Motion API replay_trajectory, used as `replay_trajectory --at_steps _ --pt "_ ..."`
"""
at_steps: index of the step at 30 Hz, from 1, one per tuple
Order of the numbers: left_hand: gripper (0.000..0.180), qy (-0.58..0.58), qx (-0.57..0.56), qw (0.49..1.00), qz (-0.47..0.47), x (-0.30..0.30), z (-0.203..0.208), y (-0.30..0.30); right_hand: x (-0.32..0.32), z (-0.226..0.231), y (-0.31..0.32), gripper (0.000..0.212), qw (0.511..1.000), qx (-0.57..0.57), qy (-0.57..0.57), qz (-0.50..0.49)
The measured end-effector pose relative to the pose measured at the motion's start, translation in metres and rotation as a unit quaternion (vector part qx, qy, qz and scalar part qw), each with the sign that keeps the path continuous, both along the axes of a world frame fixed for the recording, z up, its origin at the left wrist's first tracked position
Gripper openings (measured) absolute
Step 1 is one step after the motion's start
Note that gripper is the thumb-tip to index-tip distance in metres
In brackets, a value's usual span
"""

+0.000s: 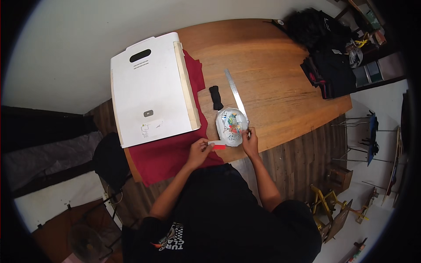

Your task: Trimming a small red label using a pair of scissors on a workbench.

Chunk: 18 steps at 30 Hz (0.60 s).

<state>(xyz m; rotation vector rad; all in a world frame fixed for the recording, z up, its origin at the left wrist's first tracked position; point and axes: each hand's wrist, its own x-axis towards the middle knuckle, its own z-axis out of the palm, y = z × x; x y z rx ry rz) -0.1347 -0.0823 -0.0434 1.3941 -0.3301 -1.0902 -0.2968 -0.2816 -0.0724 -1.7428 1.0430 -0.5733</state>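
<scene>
Near the six o'clock edge of the brown wooden tabletop [285,79] sits a rounded, whitish, plastic-looking container [221,130] with multicoloured bits showing on top. Taking it as the clock's centre, the left hand [198,151] is at eight o'clock, its grip closed on a small flat white-and-red strip [218,145] that points toward the container. At four o'clock the right hand [250,141] has its fingertips by the container's edge; whether its grip holds anything, I cannot tell. A slim silvery ruler [235,92] reaches toward twelve o'clock, a black cloth-like bundle [215,97] lies at eleven, and a large white slotted panel [153,92] rests over dark-red fabric [164,162] at ten.
</scene>
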Motion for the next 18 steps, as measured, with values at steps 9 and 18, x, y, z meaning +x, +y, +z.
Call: replay_trajectory --at_steps 9,18 --pt "0.019 -0.031 -0.001 0.981 0.191 0.028 0.075 0.003 0.085 0.095 0.044 0.021 0.967 0.088 -0.105 0.217" --pt "0.022 -0.053 0.002 0.989 0.137 0.048 0.072 0.01 0.105 0.088 0.05 0.015 0.957 0.159 -0.09 0.227"
